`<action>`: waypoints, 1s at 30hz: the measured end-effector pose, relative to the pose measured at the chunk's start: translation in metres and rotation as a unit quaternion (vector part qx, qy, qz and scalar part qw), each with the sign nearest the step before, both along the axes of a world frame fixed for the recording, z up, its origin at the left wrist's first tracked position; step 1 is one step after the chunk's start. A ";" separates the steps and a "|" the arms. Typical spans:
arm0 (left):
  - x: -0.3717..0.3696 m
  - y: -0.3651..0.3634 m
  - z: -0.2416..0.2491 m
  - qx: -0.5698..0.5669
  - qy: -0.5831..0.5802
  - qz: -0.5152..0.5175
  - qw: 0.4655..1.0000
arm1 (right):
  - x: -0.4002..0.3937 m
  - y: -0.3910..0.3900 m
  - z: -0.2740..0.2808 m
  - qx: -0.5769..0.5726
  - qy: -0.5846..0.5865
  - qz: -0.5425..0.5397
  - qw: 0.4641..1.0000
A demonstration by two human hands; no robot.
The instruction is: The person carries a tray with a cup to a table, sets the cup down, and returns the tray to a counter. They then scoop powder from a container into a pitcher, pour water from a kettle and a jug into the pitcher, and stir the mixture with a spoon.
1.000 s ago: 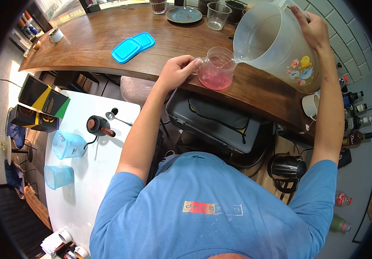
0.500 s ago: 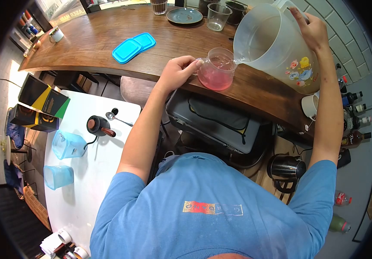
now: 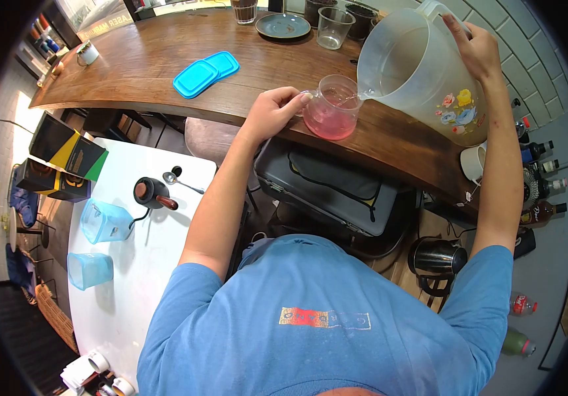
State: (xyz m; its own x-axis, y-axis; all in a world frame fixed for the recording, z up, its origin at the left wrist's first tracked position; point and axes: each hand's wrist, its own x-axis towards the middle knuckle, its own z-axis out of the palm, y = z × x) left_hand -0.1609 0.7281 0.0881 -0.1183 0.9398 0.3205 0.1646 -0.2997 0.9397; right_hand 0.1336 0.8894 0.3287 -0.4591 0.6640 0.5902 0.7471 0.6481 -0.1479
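At the front edge of the wooden counter, a clear glass cup (image 3: pixel 332 119) holds pink liquid. My left hand (image 3: pixel 275 110) is closed around its handle. To the right, my right hand (image 3: pixel 478 54) grips the handle of a large translucent plastic pitcher (image 3: pixel 422 86) with a flower print. The pitcher is tilted left, its spout over the cup's rim, and a thin stream runs from it into the cup. Part of the right hand's grip is hidden behind the pitcher handle.
Blue lids (image 3: pixel 197 78) lie on the wooden counter (image 3: pixel 126 63). A plate (image 3: pixel 283 26) and an empty glass (image 3: pixel 334 28) stand behind. On the white table (image 3: pixel 139 277) are blue containers (image 3: pixel 104 222), a black pot (image 3: pixel 149 191) and a spoon (image 3: pixel 182 181). A kettle (image 3: pixel 437 256) sits below right.
The pitcher stays tilted over the cup and both hands keep their holds. Beyond a very slight shift of the whole view, little differs.
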 end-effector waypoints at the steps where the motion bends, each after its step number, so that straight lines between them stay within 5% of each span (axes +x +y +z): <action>1: 0.000 0.000 0.000 0.000 0.003 0.002 1.000 | 0.001 0.001 0.000 0.000 0.000 0.000 1.000; 30: 0.000 -0.001 0.001 0.001 0.015 0.005 1.000 | 0.004 0.008 -0.002 0.015 -0.028 -0.007 0.999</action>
State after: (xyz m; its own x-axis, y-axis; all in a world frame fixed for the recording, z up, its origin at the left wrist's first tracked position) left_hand -0.1614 0.7275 0.0894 -0.1184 0.9382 0.3251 0.1962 -0.2988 0.9339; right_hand 0.1376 0.8972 0.3268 -0.4821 0.6531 0.5840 0.7632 0.6404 -0.0861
